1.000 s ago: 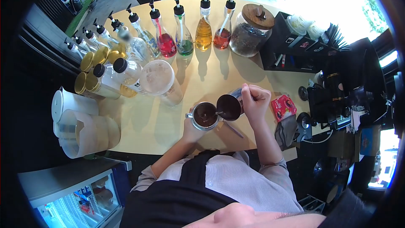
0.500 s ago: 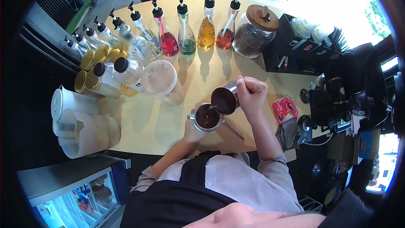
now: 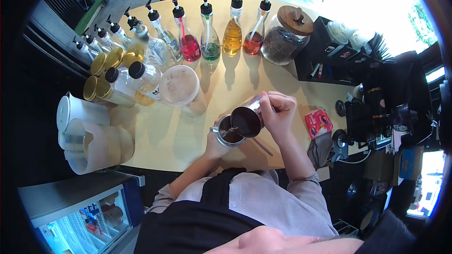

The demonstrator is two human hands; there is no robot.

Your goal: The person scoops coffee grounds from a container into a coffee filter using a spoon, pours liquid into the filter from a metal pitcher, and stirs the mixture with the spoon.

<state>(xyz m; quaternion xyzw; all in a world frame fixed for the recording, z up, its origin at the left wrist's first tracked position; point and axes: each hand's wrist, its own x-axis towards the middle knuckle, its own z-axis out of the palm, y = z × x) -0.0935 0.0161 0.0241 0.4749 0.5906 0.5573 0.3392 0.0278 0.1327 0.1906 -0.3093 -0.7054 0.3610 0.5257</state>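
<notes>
The jug (image 3: 246,121) is gripped by the right hand (image 3: 279,112) and tipped over the cup (image 3: 224,127), clasped above the table (image 3: 217,101) by the left hand (image 3: 216,146); a thin stream (image 3: 233,129) is poured in. Red, green and amber liquids (image 3: 190,49) are held in bottles (image 3: 233,19) beyond.

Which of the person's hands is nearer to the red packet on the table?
The right hand. It holds the tilted pitcher just left of the red packet; the left hand, around the metal cup, is farther left.
</notes>
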